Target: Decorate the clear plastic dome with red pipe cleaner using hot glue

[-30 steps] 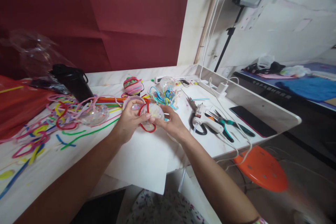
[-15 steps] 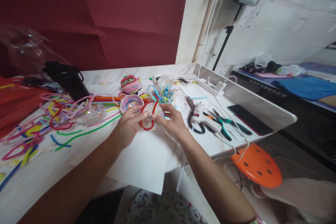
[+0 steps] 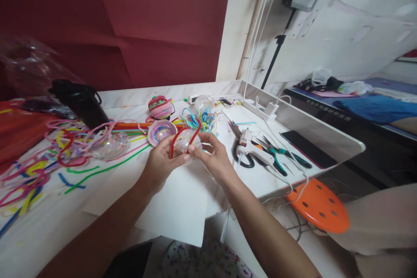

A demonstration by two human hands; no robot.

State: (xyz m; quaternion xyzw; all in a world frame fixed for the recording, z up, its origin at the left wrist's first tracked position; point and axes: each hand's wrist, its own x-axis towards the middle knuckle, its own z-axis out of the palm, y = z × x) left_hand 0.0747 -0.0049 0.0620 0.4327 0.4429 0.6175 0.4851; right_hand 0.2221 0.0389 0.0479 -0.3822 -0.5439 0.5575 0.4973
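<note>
I'm gripping the clear ball (image 3: 184,140) with left hand (image 3: 162,159) and right hand (image 3: 211,154), red strip (image 3: 175,138) bending around it.

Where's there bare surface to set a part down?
Mainly the white paper between the forearms; also the near-left table, between the pipe cleaner pile and left forearm.
Crowded: beyond the hands, bowl and striped ball; to the right, glue gun, pliers, phone.

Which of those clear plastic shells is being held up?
The shell between the left hand and right hand, with red strip over it; the others rest on the table.
</note>
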